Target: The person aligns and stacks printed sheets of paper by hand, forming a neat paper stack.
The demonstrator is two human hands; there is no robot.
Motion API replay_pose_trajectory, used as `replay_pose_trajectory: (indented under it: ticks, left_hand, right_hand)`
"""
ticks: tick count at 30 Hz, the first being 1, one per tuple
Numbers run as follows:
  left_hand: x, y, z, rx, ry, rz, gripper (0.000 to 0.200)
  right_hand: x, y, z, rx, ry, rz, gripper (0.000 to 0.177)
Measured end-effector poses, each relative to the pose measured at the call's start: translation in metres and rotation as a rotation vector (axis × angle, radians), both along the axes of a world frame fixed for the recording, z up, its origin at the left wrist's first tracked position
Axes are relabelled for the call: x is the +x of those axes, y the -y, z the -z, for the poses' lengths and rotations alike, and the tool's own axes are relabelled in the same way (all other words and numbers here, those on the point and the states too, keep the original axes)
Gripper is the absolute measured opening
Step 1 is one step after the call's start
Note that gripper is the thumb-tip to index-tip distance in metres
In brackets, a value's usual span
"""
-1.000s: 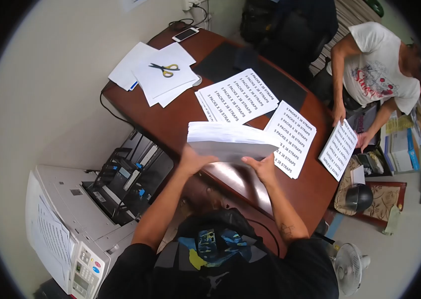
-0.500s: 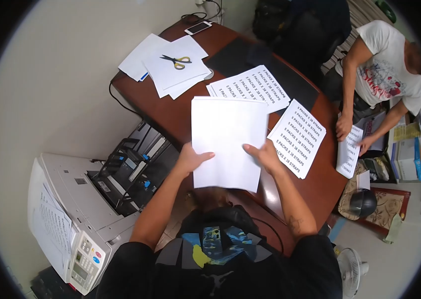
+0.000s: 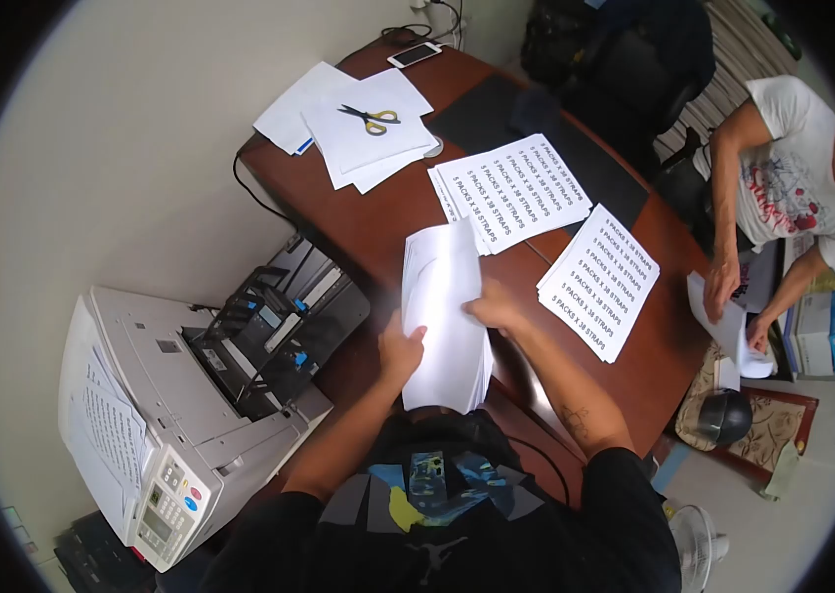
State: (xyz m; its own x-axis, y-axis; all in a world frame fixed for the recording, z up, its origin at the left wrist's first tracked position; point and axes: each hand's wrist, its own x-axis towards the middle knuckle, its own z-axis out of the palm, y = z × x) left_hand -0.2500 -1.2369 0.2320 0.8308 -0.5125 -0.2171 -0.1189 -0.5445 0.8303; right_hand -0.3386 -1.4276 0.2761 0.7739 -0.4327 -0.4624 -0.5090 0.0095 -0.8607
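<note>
A stack of white paper (image 3: pixel 444 316) is bowed between my two hands, above the table's near edge. My left hand (image 3: pixel 401 351) grips its left side, with the thumb on the face. On the right side my right hand (image 3: pixel 494 308) clasps the edge, thumb on top. Just beyond lies one pile of sheets printed "5 PACKS X 38 STRAPS" (image 3: pixel 521 193). To the right of my right hand is a second printed pile (image 3: pixel 602 282), with its sheets slightly fanned.
Scissors (image 3: pixel 370 120) with yellow-black handles lie on blank sheets (image 3: pixel 338 143). A phone (image 3: pixel 415 54) rests at the table's far end. At left stands an open printer (image 3: pixel 180 395). On the right, a co-worker (image 3: pixel 783 178) handles paper (image 3: pixel 724 321). A fan (image 3: pixel 696 549) stands at lower right.
The paper stack has gone from flat to bowed, and my hands have moved closer together and lower. The co-worker's paper has shifted and opened out.
</note>
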Motion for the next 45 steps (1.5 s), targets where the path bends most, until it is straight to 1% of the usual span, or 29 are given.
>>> replay_pose_trajectory:
  ticks: [1,2,3,5,7,8,10,11,12,13,15,17,19,20,21,23,24,25,27,29,31,34,35,37,38,40,41,42,45]
  left_hand:
    - [-0.001,0.003,-0.003,0.088,0.024,0.014,0.037]
    - [0.005,0.006,0.009,-0.006,-0.136,-0.033,0.039]
    - [0.018,0.009,0.024,-0.100,-0.294,-0.081,0.040]
    - [0.049,0.000,0.021,-0.375,-0.877,-0.120,0.040]
    - [0.066,-0.018,0.011,-0.592,-1.112,-0.108,0.047]
    - [0.072,-0.028,0.005,-0.709,-1.201,-0.045,0.052]
    - [0.074,-0.022,-0.014,-0.690,-1.168,-0.014,0.052]
    - [0.072,-0.022,-0.025,-0.667,-1.139,0.007,0.051]
    - [0.068,-0.009,-0.038,-0.513,-1.072,-0.024,0.050]
    - [0.065,0.005,-0.040,-0.237,-0.854,0.025,0.048]
    - [0.058,0.026,-0.017,0.004,-0.578,0.236,0.048]
    - [0.060,0.022,-0.017,-0.011,-0.592,0.178,0.045]
    - [0.079,-0.004,-0.017,-0.446,-1.012,0.015,0.044]
    - [0.085,-0.013,-0.018,-0.580,-1.088,0.023,0.044]
    - [0.085,-0.014,-0.025,-0.576,-1.094,0.025,0.044]
    - [0.084,-0.015,-0.050,-0.738,-0.953,0.218,0.051]
    - [0.085,-0.009,-0.056,-0.727,-0.915,0.238,0.061]
    - [0.083,-0.002,-0.061,-0.728,-0.919,0.246,0.061]
    - [0.077,0.013,-0.072,-0.794,-0.708,0.361,0.069]
    - [0.069,0.023,-0.078,-0.813,-0.709,0.381,0.069]
    - [0.063,0.028,-0.076,-0.744,-0.639,0.414,0.068]
    - [0.048,0.038,-0.049,-0.708,-0.620,0.363,0.065]
    - [0.042,0.041,-0.035,-0.706,-0.632,0.313,0.066]
    - [0.032,0.048,-0.043,-0.725,-0.564,0.279,0.064]
    - [0.030,0.049,-0.048,-0.757,-0.547,0.288,0.067]
    - [0.029,0.054,-0.052,-0.793,-0.528,0.295,0.069]
    - [0.029,0.056,-0.049,-0.773,-0.381,0.367,0.073]
    - [0.028,0.056,-0.043,-0.746,-0.238,0.436,0.077]
    - [0.031,0.062,-0.039,-0.830,-0.366,0.323,0.084]
  right_hand:
    - [0.008,-0.005,-0.020,-0.100,-0.086,-0.112,0.037]
    - [0.016,-0.015,-0.088,-0.067,-0.291,-0.111,0.034]
    - [0.013,-0.015,-0.070,-0.064,-0.294,-0.115,0.034]
    - [0.005,-0.004,-0.021,0.440,0.142,-0.044,0.034]
    - [-0.006,0.018,-0.015,0.732,0.236,0.035,0.040]
    - [-0.011,0.023,-0.011,0.754,0.221,0.080,0.042]
    - [-0.008,0.022,-0.009,0.775,0.205,0.119,0.043]
    - [-0.005,0.014,-0.007,0.574,0.129,0.071,0.041]
    - [0.001,0.007,-0.007,0.370,0.061,0.022,0.039]
    - [0.008,0.000,-0.009,0.144,-0.008,-0.083,0.034]
    - [0.027,-0.025,-0.083,-0.047,-0.271,-0.231,0.031]
    - [0.026,-0.025,-0.075,-0.127,-0.262,-0.206,0.031]
    - [0.006,0.003,-0.040,0.412,0.162,0.004,0.040]
    - [-0.005,0.015,-0.039,0.558,0.281,0.035,0.038]
    - [-0.014,0.022,-0.051,0.571,0.320,0.036,0.039]
    - [-0.031,0.031,-0.063,0.306,0.342,0.039,0.039]
    - [-0.039,0.032,-0.072,0.252,0.369,0.080,0.037]
    - [-0.049,0.032,-0.081,0.195,0.395,0.126,0.036]
    - [-0.068,0.030,-0.091,0.102,0.402,0.183,0.033]
    - [-0.087,0.025,-0.093,-0.049,0.445,0.284,0.032]
    - [-0.098,0.017,-0.082,-0.092,0.455,0.325,0.035]
    - [-0.094,-0.004,-0.041,-0.250,0.532,0.593,0.049]
    - [-0.098,-0.006,-0.029,-0.250,0.528,0.597,0.049]
    - [-0.097,-0.008,-0.028,-0.159,0.471,0.641,0.054]
    - [-0.100,-0.001,-0.022,-0.020,0.511,0.654,0.058]
    - [-0.097,0.004,-0.025,0.007,0.623,0.658,0.062]
    - [-0.095,0.005,-0.026,0.037,0.737,0.658,0.067]
    - [-0.094,0.005,-0.024,-0.068,0.618,0.554,0.078]
    - [-0.090,0.012,-0.029,-0.017,0.752,0.598,0.076]
